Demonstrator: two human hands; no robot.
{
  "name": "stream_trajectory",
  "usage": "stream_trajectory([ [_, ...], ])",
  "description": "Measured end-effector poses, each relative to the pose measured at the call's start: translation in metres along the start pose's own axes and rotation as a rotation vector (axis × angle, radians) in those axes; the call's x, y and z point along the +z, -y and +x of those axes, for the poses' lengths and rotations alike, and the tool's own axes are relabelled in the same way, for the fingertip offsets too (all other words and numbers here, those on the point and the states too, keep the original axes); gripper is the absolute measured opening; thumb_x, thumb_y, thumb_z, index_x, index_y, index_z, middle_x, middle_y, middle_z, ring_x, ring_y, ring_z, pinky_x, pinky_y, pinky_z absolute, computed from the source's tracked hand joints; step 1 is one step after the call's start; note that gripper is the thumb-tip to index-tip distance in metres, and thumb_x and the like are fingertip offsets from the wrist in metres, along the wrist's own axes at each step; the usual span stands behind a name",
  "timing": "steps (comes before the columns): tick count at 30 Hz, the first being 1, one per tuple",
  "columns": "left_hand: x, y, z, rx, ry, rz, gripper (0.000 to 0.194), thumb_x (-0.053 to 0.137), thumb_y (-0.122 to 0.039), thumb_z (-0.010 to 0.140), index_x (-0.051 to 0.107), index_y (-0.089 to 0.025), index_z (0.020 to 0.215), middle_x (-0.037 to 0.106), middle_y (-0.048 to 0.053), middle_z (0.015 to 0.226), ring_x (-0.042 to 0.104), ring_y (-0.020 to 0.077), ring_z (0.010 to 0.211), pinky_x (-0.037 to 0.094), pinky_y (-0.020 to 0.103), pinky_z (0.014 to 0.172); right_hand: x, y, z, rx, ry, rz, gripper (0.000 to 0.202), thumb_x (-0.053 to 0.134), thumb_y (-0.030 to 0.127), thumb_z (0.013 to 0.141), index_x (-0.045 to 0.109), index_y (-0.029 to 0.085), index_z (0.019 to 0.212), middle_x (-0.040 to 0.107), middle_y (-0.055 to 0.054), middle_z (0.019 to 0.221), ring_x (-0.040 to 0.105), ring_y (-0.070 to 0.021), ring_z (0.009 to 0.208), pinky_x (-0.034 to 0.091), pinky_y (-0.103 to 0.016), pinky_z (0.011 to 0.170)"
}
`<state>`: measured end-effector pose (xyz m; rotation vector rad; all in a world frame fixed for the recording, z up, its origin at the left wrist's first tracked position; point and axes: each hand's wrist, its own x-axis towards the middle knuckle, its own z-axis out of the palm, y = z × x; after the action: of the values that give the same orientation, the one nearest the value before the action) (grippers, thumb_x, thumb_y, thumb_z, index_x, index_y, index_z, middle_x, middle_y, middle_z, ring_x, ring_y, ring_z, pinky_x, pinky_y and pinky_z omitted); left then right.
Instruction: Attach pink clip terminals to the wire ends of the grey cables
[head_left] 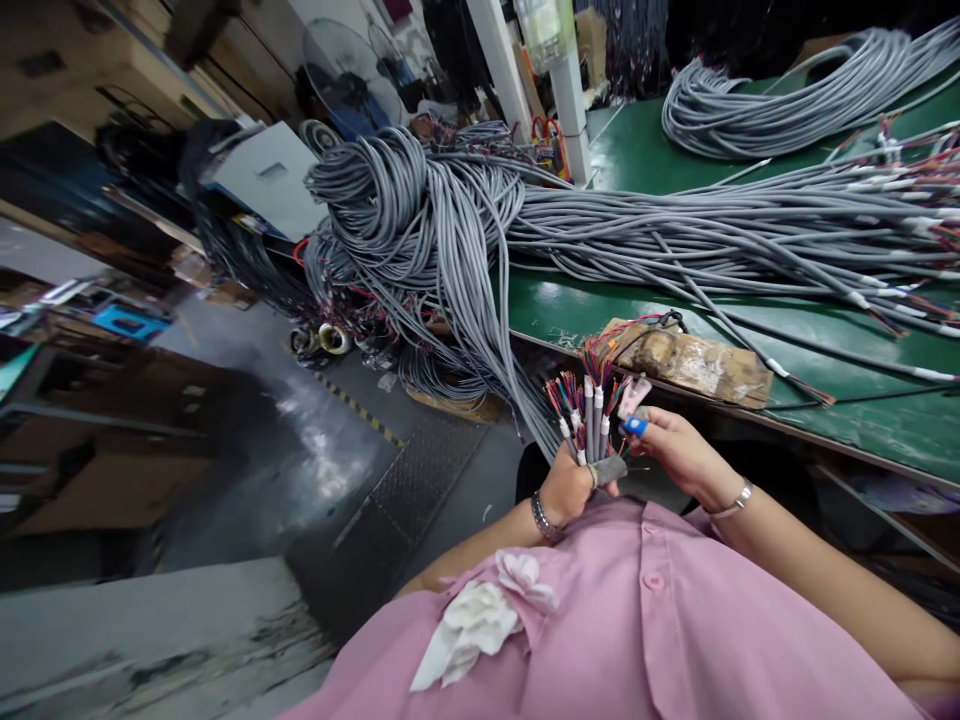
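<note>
My left hand [571, 485] is closed around a bundle of grey cables [598, 425], held upright in front of my body. Their ends have white bands, and many thin coloured wires [596, 368] fan out at the top. Grey wrapping covers a digit of this hand. Just to the right, at the bundle's edge, my right hand [686, 450] has its fingers pinched together, with a blue wrap on one fingertip. A small pale pink clip-like piece [635, 397] sticks up from that pinch; its exact kind is unclear.
A green workbench [847, 350] bears long grey cables [675, 235] and a coil [780, 95]. A large cable heap [405, 210] hangs over its left end. Near the front edge lies a worn wooden block [690, 362]. A fan [349, 75] and cartons [112, 450] stand beyond.
</note>
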<state>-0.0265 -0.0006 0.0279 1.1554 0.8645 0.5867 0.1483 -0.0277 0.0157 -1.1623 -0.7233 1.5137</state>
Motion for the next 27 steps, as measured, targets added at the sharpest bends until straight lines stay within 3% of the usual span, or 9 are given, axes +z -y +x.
stream_trajectory([
  [3,0.0,-0.005,-0.001,0.001,-0.006,-0.077,0.026,0.075,-0.035,0.069,0.063,-0.012,0.063,0.06,0.002,0.049,0.055,0.0124,0.044,0.045,0.026,0.052,-0.011,-0.006,0.007,0.068,-0.069,0.209,0.038,0.065,0.057,0.076,0.061,0.019,0.076,0.061,-0.003,0.073,0.054,-0.0136,0.062,0.048,-0.027,0.063],
  [6,0.003,-0.014,0.001,0.024,-0.02,-0.133,0.027,0.074,-0.035,0.069,0.062,-0.012,0.061,0.059,0.002,0.047,0.054,0.0124,0.042,0.045,0.026,0.049,-0.012,-0.001,0.013,0.097,0.012,0.296,0.047,0.056,0.066,0.079,0.061,0.019,0.077,0.062,-0.005,0.079,0.054,-0.0141,0.063,0.048,-0.028,0.061],
  [9,0.008,-0.024,0.006,0.031,-0.036,-0.165,0.03,0.076,-0.037,0.066,0.061,-0.012,0.061,0.058,0.002,0.045,0.052,0.0122,0.039,0.044,0.026,0.046,-0.005,0.007,0.015,0.012,0.074,0.206,0.047,0.057,0.066,0.079,0.063,0.019,0.08,0.059,-0.003,0.074,0.051,-0.0134,0.062,0.046,-0.027,0.061],
  [13,0.01,-0.028,0.014,0.022,-0.045,-0.195,0.033,0.075,-0.042,0.065,0.059,-0.013,0.063,0.057,0.001,0.044,0.052,0.0123,0.038,0.042,0.025,0.043,0.001,0.011,0.014,-0.129,-0.058,0.077,0.041,0.063,0.059,0.079,0.063,0.018,0.078,0.057,-0.001,0.07,0.047,-0.0115,0.06,0.043,-0.026,0.06],
  [17,0.007,-0.026,0.017,0.01,-0.05,-0.207,0.033,0.075,-0.04,0.065,0.058,-0.012,0.061,0.057,0.002,0.043,0.052,0.0123,0.037,0.041,0.024,0.041,0.003,0.012,0.013,-0.079,-0.029,0.117,0.043,0.057,0.062,0.081,0.061,0.019,0.077,0.055,-0.001,0.07,0.047,-0.0127,0.06,0.043,-0.028,0.061],
  [21,0.005,-0.023,0.019,0.009,-0.034,-0.214,0.033,0.075,-0.04,0.064,0.058,-0.013,0.063,0.057,0.001,0.044,0.053,0.0122,0.038,0.043,0.024,0.043,0.005,0.012,0.013,-0.125,-0.024,0.103,0.042,0.055,0.061,0.083,0.063,0.019,0.08,0.055,-0.001,0.069,0.046,-0.013,0.06,0.041,-0.028,0.06],
  [27,0.002,-0.021,0.024,-0.018,-0.004,-0.192,0.034,0.076,-0.041,0.063,0.057,-0.012,0.061,0.057,0.002,0.044,0.053,0.0126,0.038,0.043,0.025,0.042,0.007,0.003,0.022,-0.116,-0.051,0.132,0.06,0.046,0.076,0.078,0.065,0.019,0.083,0.061,-0.005,0.075,0.053,-0.0163,0.065,0.045,-0.031,0.065],
])
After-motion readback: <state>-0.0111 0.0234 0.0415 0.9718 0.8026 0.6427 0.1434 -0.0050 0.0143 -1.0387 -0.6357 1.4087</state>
